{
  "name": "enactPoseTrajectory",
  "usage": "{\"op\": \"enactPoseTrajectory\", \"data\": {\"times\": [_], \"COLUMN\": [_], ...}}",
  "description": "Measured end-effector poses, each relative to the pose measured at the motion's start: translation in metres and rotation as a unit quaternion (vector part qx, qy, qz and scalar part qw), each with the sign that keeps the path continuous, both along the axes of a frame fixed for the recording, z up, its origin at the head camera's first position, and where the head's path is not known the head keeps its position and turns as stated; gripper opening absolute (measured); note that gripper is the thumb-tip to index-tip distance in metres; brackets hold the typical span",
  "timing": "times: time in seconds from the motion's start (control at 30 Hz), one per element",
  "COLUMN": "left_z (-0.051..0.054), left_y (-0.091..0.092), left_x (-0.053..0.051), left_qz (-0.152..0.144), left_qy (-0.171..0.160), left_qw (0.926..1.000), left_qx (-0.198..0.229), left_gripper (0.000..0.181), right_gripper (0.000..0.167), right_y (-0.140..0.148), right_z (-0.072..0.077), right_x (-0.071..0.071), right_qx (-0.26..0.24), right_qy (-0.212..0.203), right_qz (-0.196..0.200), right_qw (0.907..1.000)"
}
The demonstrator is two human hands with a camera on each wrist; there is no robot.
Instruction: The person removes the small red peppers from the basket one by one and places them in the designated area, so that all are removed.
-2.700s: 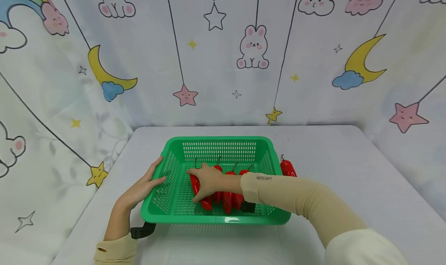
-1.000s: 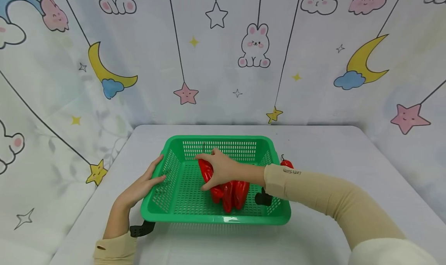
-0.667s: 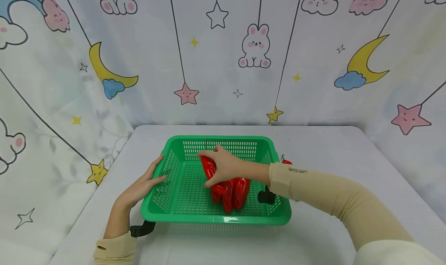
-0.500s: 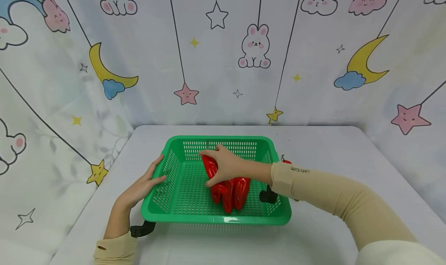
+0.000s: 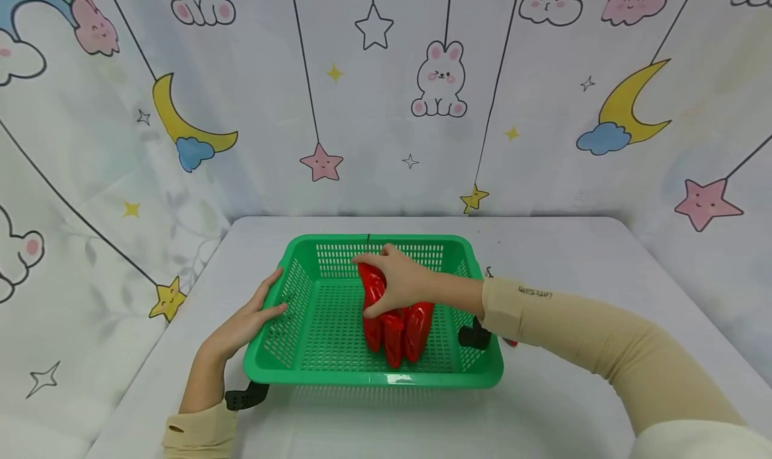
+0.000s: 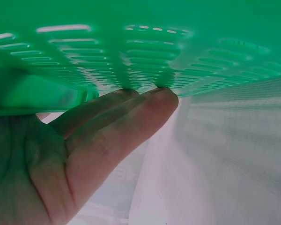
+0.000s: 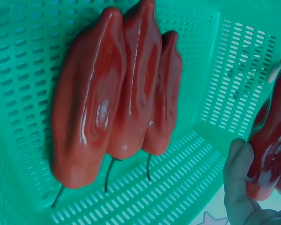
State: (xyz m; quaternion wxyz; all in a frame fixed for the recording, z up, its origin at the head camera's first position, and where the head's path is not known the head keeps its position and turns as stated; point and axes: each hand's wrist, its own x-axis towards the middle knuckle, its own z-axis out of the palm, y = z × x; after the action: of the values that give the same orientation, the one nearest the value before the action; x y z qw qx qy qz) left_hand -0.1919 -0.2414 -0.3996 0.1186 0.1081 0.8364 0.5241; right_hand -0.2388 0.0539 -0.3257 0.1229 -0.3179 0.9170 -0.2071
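Observation:
My right hand (image 5: 401, 281) grips a red pepper (image 5: 372, 281) above the middle of the green plastic basket (image 5: 386, 380). In the right wrist view the held pepper (image 7: 271, 150) hangs at the right, between the thumb and fingers (image 7: 239, 164). Three more red peppers lie side by side on the basket floor: a wide one (image 7: 86, 108), a middle one (image 7: 136, 89) and a smaller one (image 7: 165, 103). My left hand (image 5: 244, 325) holds the basket's left side, thumb over the rim. Its straight fingers (image 6: 126, 126) lie along the outer wall in the left wrist view.
The basket stands on a white table (image 5: 561, 258). Right of it, another red pepper (image 5: 511, 343) is mostly hidden under my right sleeve (image 5: 555, 318). A white cloth (image 5: 386, 110) with cartoon prints hangs behind the table.
My right hand has lifted the pepper from the basket's left-middle part and carried it up and right, over the others. My left hand has stayed at the basket's left side.

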Motion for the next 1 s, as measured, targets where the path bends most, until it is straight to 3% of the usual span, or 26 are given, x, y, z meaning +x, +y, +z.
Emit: {"op": "enactPoseTrajectory", "data": {"times": [0.33, 1.0], "left_z": [0.000, 0.000], "left_y": [-0.001, 0.000], "left_x": [-0.002, 0.000], "left_qz": [-0.001, 0.006], "left_qy": [-0.001, -0.004], "left_qw": [1.0000, 1.0000], "left_qx": [0.002, -0.002], "left_gripper": [0.069, 0.069], "right_gripper": [0.078, 0.081], "right_y": [0.014, 0.052], "right_z": [0.006, 0.012], "right_x": [0.000, -0.002], "right_qx": [-0.016, -0.035], "right_qy": [-0.008, 0.025], "right_qz": [-0.017, -0.032], "right_qw": [0.9997, 0.9986]}}
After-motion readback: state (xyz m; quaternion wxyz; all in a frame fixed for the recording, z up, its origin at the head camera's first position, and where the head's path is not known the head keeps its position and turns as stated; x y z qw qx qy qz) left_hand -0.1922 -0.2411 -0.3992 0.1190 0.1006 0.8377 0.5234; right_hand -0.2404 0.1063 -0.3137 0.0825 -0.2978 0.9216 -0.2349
